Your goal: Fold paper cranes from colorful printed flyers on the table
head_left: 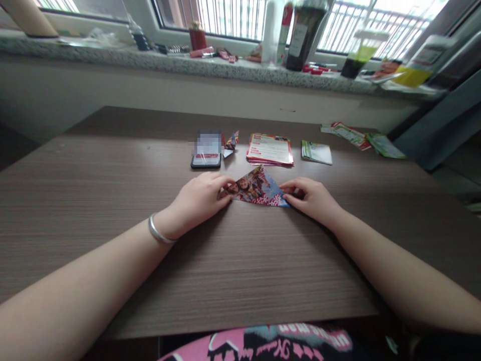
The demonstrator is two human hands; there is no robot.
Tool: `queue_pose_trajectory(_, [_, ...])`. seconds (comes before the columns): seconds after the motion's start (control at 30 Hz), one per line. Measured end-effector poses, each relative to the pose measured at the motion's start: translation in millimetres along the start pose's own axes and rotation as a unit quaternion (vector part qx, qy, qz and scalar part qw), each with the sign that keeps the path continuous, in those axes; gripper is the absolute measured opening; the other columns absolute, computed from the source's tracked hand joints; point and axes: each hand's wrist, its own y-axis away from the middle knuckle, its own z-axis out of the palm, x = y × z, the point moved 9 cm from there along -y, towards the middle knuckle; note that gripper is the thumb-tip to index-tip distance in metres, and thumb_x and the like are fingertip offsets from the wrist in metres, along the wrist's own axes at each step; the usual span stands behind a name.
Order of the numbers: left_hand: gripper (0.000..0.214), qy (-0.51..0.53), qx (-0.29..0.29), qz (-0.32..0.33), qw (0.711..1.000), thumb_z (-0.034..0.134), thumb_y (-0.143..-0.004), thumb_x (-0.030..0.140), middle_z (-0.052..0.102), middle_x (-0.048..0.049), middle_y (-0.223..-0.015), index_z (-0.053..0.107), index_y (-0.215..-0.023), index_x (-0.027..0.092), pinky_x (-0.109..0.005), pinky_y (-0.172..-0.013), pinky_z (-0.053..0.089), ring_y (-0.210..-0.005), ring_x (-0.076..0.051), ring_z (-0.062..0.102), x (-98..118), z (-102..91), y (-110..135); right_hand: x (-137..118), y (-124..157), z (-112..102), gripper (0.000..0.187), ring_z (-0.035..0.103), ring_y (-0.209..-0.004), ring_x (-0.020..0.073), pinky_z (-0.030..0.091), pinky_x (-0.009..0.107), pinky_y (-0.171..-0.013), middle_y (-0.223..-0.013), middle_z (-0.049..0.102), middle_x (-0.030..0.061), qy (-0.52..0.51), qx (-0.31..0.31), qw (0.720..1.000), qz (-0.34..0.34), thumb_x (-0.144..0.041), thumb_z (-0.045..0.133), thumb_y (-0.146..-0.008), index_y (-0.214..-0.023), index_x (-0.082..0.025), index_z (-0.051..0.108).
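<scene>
A colourful printed paper folded into a triangle (257,188) lies on the brown wooden table (112,200). My left hand (201,198), with a silver bracelet on its wrist, pinches the triangle's left corner with curled fingers. My right hand (310,198) presses and pinches the right corner, its fingers bent. Both forearms rest on the table.
Behind the paper lie a phone (206,153), a small folded paper figure (231,143), a stack of red and white leaflets (269,149), green leaflets (316,152) and more papers (361,136) at the far right. Bottles and clutter (300,35) line the stone windowsill.
</scene>
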Motion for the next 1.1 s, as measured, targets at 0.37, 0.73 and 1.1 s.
queue_pose_trajectory(0.37, [0.021,0.108,0.033,0.011,0.994,0.05,-0.089,0.026,0.067,-0.0061,-0.09,0.067,-0.097,0.016,-0.031,-0.075,0.048,-0.081,-0.018,0.061,3,-8.5,-1,-11,4,-7,0.018,0.059,-0.074,0.0142,0.05,0.028,-0.067,-0.086,0.067,0.0033,-0.034,0.048,0.995,-0.076,-0.015,0.058,-0.084,-0.096,-0.02,0.069])
queue_pose_trajectory(0.73, [0.028,0.049,0.041,0.216,0.974,0.055,-0.093,0.037,0.069,-0.0069,-0.113,0.069,-0.111,0.02,-0.035,-0.087,0.052,-0.099,-0.021,0.064,41,-7.8,8,-37,8,0,0.012,0.064,-0.084,0.0174,0.053,0.032,-0.076,-0.091,0.07,0.0061,0.04,0.033,0.98,-0.194,-0.019,0.057,-0.091,-0.092,-0.021,0.068])
queue_pose_trajectory(1.1, [0.043,0.033,0.0,0.251,0.967,0.055,-0.091,0.048,0.069,-0.0093,-0.117,0.066,-0.119,0.017,-0.039,-0.093,0.053,-0.107,-0.025,0.064,51,-3.4,12,-42,12,13,0.014,0.066,-0.093,0.0168,0.053,0.032,-0.084,-0.101,0.074,0.0038,0.088,-0.021,0.969,-0.231,-0.025,0.057,-0.093,-0.093,-0.02,0.07])
